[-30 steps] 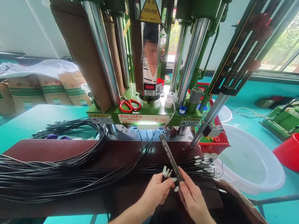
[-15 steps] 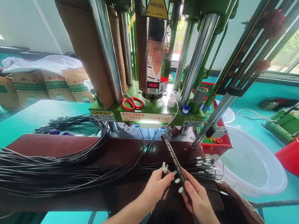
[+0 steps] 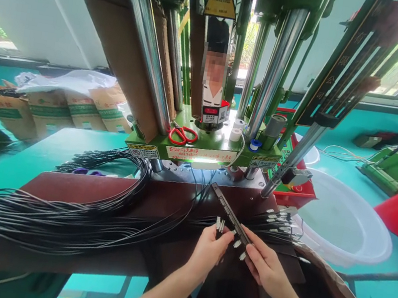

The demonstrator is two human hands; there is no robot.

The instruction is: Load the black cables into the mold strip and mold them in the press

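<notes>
1. The dark metal bar [image 3: 230,214] is in the right hand [image 3: 266,266], slanting over the brown table [image 3: 164,199]. From that grip its long axis runs away and to the left, its far end directed at the table's far edge, where the green press [image 3: 207,141] stands.
2. The left hand [image 3: 208,251] is just left of the bar's near half, thumb tip leading toward it. The right hand is nearer, being on the bar itself; I cannot tell whether the left thumb touches it.
3. The right grip is firm around the bar's near end, thumb on top. 2 pale connector ends [image 3: 239,250] jut out along its near-left side, between the hands.
4. The left grip is curled around a small bunch of connectors [image 3: 220,224], metal tips upward; their number is too small to tell.
5. A black cable bundle [image 3: 69,229] spreads along the table's near-left edge; more connector-tipped cables [image 3: 280,222] lie toward its right edge.
</notes>
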